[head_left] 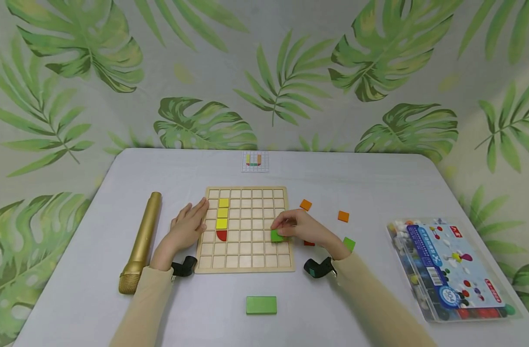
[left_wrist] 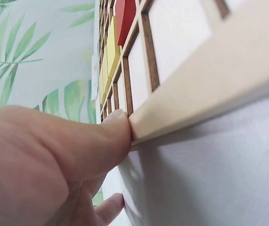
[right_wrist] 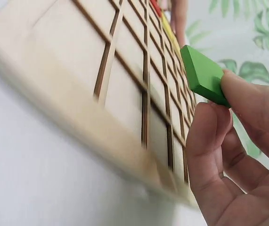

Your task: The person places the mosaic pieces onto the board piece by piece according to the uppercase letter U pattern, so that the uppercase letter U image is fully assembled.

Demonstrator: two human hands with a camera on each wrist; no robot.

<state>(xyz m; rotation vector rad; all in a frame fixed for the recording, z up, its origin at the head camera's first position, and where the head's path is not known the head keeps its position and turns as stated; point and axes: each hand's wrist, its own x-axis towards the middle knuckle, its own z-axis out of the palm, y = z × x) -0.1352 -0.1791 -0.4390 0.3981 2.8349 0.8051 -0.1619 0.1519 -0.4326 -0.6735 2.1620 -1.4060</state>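
Observation:
My right hand (head_left: 307, 226) pinches a green square tile (right_wrist: 204, 77) between thumb and fingers, above the right part of a wooden grid board (head_left: 244, 268). In the right wrist view the tile is tilted and clear of the grid. My left hand (head_left: 185, 230) rests at the board's left edge, fingers extended, and its thumb (left_wrist: 101, 141) touches the rim. On the board's left side, three yellow square tiles (head_left: 222, 212) form a column, with a red rounded piece (head_left: 221, 235) just below them.
Right of the board lie two orange tiles (head_left: 343, 216), a green tile (head_left: 349, 244) and a partly hidden red piece (head_left: 309, 243). A patterned card (head_left: 255, 167) lies behind, a green block (head_left: 261, 305) in front. A gold microphone (head_left: 144, 236) is left, a plastic box (head_left: 451, 270) right.

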